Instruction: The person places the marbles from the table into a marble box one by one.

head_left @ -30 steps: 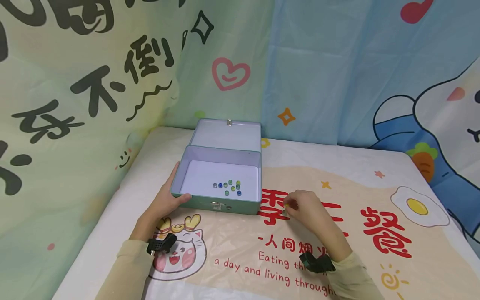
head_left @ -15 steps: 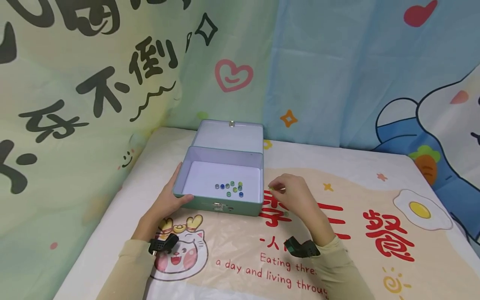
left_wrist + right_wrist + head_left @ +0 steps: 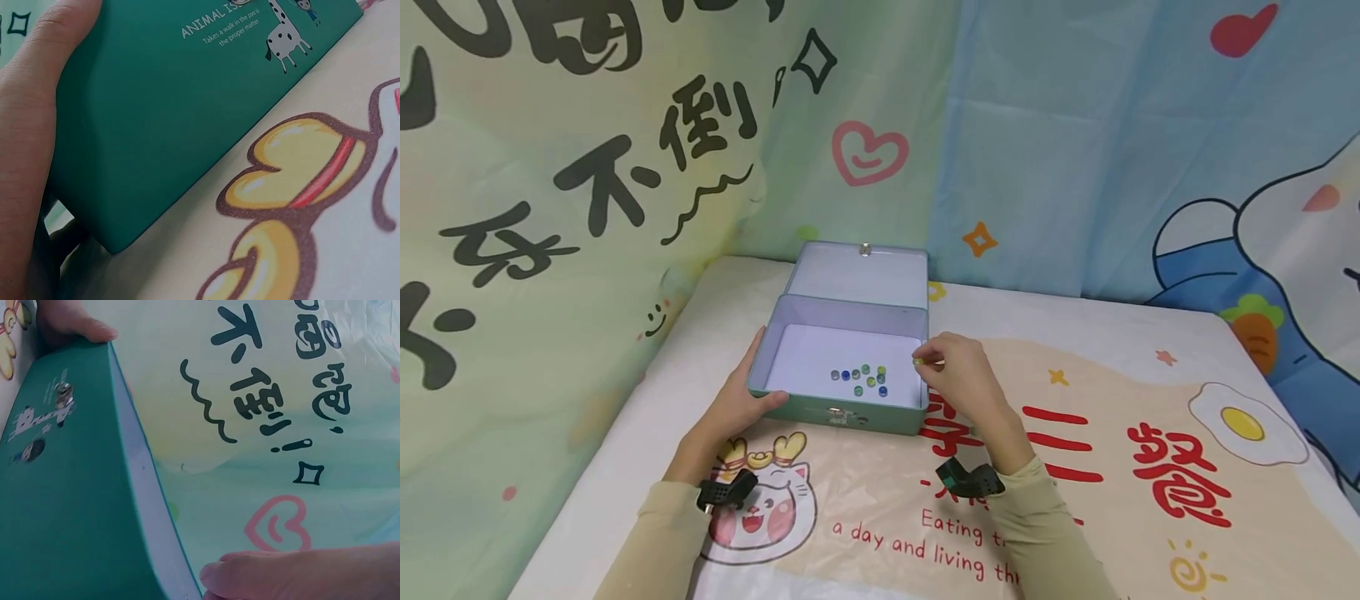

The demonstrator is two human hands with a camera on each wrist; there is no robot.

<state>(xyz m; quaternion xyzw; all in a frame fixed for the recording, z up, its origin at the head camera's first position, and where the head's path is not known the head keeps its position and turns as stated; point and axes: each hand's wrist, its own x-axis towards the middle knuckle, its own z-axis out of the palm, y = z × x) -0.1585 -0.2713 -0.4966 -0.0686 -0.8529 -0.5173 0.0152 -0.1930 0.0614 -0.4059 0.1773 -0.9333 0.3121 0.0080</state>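
A green tin box point(image 3: 880, 418) with a pale inside stands on the table, its hinged lid point(image 3: 861, 271) tipped back. Several small blue, green and yellowish glass marbles point(image 3: 871, 382) lie on its floor, towards the front right. My left hand point(image 3: 733, 407) grips the box at its left front corner, thumb over the front rim and fingers along the left side. Just over the right rim, my right hand point(image 3: 958, 371) pinches a yellow-green marble point(image 3: 918, 361) between thumb and fingertips. In the right wrist view the right fingertips point(image 3: 219, 575) are right at the rim, and the marble is hidden.
A printed tablecloth point(image 3: 880, 500) with red characters and a cartoon cat covers the table. A small pale greenish marble point(image 3: 974, 432) lies on it beside my right wrist. Printed curtains point(image 3: 1015, 167) hang close behind the box and along the left.
My right hand has lifted off the tablecloth with the marble and moved left to the box's right rim. The left hand has stayed on the box; the view has shifted slightly.
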